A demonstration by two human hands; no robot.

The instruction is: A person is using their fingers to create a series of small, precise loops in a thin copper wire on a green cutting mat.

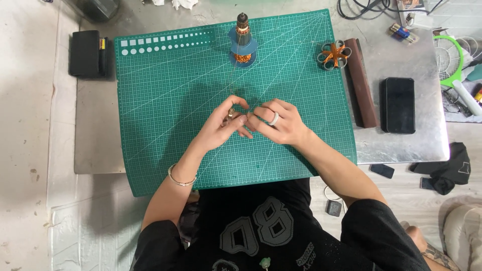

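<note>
Even, fairly bright daylight-like light falls from above on the green cutting mat [165, 115]. A soft, broad shadow lies on the mat just beyond the hands and toward its far edge. The metal tabletop [427, 130] right of the mat shows a dull sheen, no hard glare. Focus is sharp across the mat; straight edges bow slightly near the frame corners.

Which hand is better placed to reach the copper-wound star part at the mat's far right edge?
Probably the right hand: the star-shaped coil lies on its side, whereas the left hand would have to cross over.
</note>
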